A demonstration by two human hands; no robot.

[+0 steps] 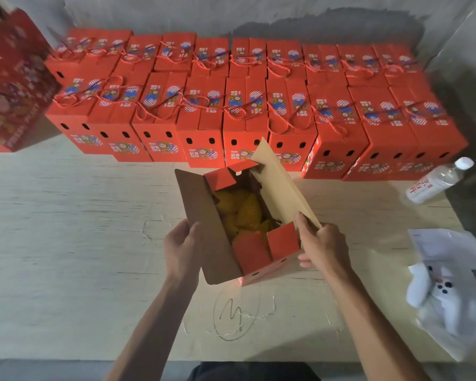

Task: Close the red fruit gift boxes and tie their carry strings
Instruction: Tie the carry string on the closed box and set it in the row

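An open red fruit gift box stands on the table in front of me, its brown inner flaps spread apart. Yellow fruit in foam netting lies inside. My left hand grips the left long flap near its lower edge. My right hand holds the right long flap, which stands up at a slant. The two short red end flaps are partly folded inward. No carry string of this box is visible.
Two rows of closed red boxes with tied strings fill the back of the table. A larger dark red box is at far left. A water bottle, a paper sheet and white gloves in a bag lie right.
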